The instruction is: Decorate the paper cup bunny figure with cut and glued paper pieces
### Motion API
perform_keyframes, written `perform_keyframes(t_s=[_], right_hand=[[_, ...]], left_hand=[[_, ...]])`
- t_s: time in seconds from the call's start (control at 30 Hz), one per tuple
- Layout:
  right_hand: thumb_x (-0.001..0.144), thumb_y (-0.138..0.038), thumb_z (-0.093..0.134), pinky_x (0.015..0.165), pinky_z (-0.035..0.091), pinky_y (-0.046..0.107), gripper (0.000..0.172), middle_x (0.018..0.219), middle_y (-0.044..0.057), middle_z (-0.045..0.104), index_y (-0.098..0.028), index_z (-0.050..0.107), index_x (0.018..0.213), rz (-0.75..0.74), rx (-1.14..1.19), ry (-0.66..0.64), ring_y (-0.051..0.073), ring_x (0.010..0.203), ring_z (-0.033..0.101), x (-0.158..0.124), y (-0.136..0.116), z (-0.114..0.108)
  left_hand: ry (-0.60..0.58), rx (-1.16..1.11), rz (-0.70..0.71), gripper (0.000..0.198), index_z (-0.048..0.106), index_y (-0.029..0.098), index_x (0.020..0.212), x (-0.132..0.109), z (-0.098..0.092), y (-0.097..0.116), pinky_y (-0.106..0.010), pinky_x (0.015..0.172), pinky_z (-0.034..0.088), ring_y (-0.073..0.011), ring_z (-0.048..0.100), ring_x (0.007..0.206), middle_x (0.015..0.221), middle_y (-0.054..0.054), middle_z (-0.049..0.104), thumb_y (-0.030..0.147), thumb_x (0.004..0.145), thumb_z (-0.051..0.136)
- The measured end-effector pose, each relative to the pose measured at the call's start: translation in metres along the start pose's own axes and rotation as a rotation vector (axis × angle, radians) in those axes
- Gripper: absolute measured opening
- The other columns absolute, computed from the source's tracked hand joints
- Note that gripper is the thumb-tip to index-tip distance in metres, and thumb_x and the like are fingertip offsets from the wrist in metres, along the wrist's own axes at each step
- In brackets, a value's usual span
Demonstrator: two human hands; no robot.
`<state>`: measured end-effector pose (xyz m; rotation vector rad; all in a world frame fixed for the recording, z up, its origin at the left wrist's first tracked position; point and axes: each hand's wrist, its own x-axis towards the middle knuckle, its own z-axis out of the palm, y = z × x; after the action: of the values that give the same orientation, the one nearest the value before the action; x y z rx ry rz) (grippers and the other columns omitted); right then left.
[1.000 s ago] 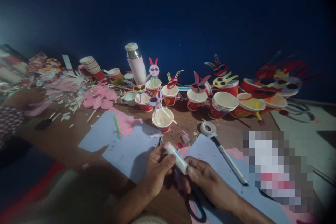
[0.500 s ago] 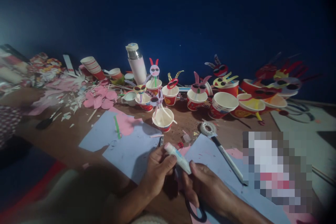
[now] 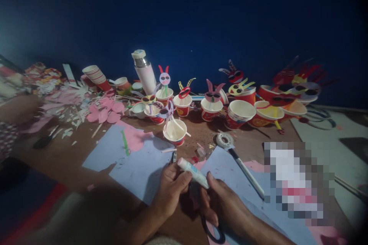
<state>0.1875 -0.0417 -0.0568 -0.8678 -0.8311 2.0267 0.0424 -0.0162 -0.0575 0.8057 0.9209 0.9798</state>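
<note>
A pale glue stick [image 3: 194,174] with a pinkish end lies slanted between my two hands, above the blue paper. My left hand [image 3: 172,187] grips it near the pinkish end, thumb on top. At its lower end is my right hand [image 3: 220,197], with curled fingers around black-handled scissors [image 3: 215,233]; the thumb touches or nearly touches the glue stick. The scissors' blades are mostly hidden. Beyond my hands stands a paper cup [image 3: 175,132] with a paper figure on it. A white marker [image 3: 247,174] and a tape roll [image 3: 225,140] lie to the right.
Decorated paper cups [image 3: 211,109] line the back, beside a pink-and-white flask [image 3: 145,76]. Pink paper pieces [image 3: 105,110] and white scraps cover the left side. Another person's arm [image 3: 20,109] reaches in at the far left. A blurred-out item [image 3: 293,180] lies at the right.
The view has shifted slightly, moving the tabletop items a little left in the picture. My hands keep nearly the same hold on the glue stick and scissors.
</note>
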Motion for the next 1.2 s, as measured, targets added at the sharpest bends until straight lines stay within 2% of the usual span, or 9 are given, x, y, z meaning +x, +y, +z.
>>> perform_keyframes(t_s=[0.1, 0.2, 0.33, 0.4, 0.53, 0.67, 0.83, 1.03, 1.2], right_hand=[[0.086, -0.06, 0.033, 0.047, 0.035, 0.022, 0.054, 0.046, -0.001, 0.05, -0.013, 0.056, 0.073, -0.081, 0.001, 0.049, 0.009, 0.041, 0.044, 0.001, 0.002, 0.0], [0.081, -0.048, 0.055, 0.049, 0.039, 0.023, 0.034, 0.059, -0.003, 0.052, -0.019, 0.049, 0.097, -0.125, 0.06, 0.075, 0.011, 0.048, 0.047, 0.002, -0.002, -0.002], [0.081, -0.039, 0.059, 0.05, 0.033, 0.02, 0.022, 0.056, -0.004, 0.049, -0.018, 0.053, 0.084, -0.275, 0.035, 0.271, 0.008, 0.05, 0.041, 0.002, -0.021, -0.014], [0.08, -0.038, 0.061, 0.05, 0.031, 0.019, 0.02, 0.055, -0.005, 0.047, -0.019, 0.055, 0.085, -0.368, 0.079, 0.364, 0.008, 0.052, 0.039, 0.003, -0.033, -0.023], [0.079, -0.032, 0.062, 0.048, 0.028, 0.02, 0.014, 0.057, -0.005, 0.041, -0.021, 0.056, 0.083, -0.448, 0.138, 0.434, 0.009, 0.052, 0.036, 0.007, -0.046, -0.039], [0.08, -0.032, 0.061, 0.047, 0.026, 0.021, 0.012, 0.056, -0.005, 0.041, -0.02, 0.055, 0.081, -0.44, 0.107, 0.442, 0.009, 0.051, 0.035, 0.009, -0.042, -0.041], [0.081, -0.033, 0.059, 0.046, 0.025, 0.02, 0.015, 0.055, -0.006, 0.042, -0.019, 0.056, 0.085, -0.426, 0.072, 0.43, 0.008, 0.05, 0.035, 0.007, -0.039, -0.039], [0.077, -0.036, 0.063, 0.045, 0.024, 0.02, 0.021, 0.053, -0.006, 0.042, -0.019, 0.053, 0.084, -0.376, 0.074, 0.426, 0.007, 0.047, 0.035, 0.01, -0.038, -0.038], [0.077, -0.037, 0.062, 0.046, 0.025, 0.02, 0.023, 0.052, -0.007, 0.042, -0.018, 0.053, 0.084, -0.347, 0.067, 0.394, 0.007, 0.046, 0.035, 0.013, -0.034, -0.035]], left_hand=[[0.012, 0.004, -0.008, 0.034, 0.058, 0.014, 0.094, 0.001, 0.002, -0.002, -0.018, 0.042, 0.02, -0.0043, 0.022, 0.042, 0.048, 0.009, 0.028, 0.041, 0.073, 0.063], [-0.014, 0.044, -0.048, 0.039, 0.057, 0.015, 0.102, -0.001, 0.007, 0.001, -0.017, 0.041, 0.025, -0.0045, 0.03, 0.04, 0.049, 0.007, 0.039, 0.041, 0.074, 0.061], [-0.079, 0.203, 0.007, 0.053, 0.047, 0.019, 0.119, -0.002, 0.006, 0.018, -0.018, 0.049, 0.034, -0.0073, 0.046, 0.053, 0.075, 0.001, 0.055, 0.036, 0.072, 0.064], [-0.038, 0.398, 0.049, 0.044, 0.05, 0.019, 0.116, 0.002, -0.001, 0.027, -0.018, 0.053, 0.036, -0.0088, 0.049, 0.058, 0.074, 0.001, 0.055, 0.032, 0.075, 0.06], [0.012, 0.89, 0.145, 0.019, 0.064, 0.019, 0.09, 0.019, -0.014, 0.035, -0.022, 0.061, 0.04, -0.0133, 0.054, 0.066, 0.078, -0.002, 0.063, 0.027, 0.08, 0.05], [-0.166, 1.311, 0.306, 0.022, 0.067, 0.022, 0.088, 0.038, -0.007, 0.033, -0.027, 0.076, 0.041, -0.0174, 0.057, 0.082, 0.091, -0.004, 0.064, 0.02, 0.082, 0.046], [-0.296, 1.693, 0.332, 0.024, 0.065, 0.021, 0.095, 0.049, 0.009, 0.032, -0.027, 0.066, 0.043, -0.0189, 0.058, 0.084, 0.1, -0.006, 0.059, 0.018, 0.083, 0.044], [-0.373, 1.774, 0.393, 0.022, 0.065, 0.022, 0.095, 0.052, 0.003, 0.031, -0.027, 0.067, 0.044, -0.0182, 0.057, 0.083, 0.105, -0.006, 0.057, 0.021, 0.084, 0.046], [-0.4, 1.785, 0.432, 0.024, 0.065, 0.019, 0.091, 0.055, -0.004, 0.022, -0.03, 0.07, 0.045, -0.0219, 0.056, 0.09, 0.097, -0.009, 0.059, 0.023, 0.086, 0.042]])
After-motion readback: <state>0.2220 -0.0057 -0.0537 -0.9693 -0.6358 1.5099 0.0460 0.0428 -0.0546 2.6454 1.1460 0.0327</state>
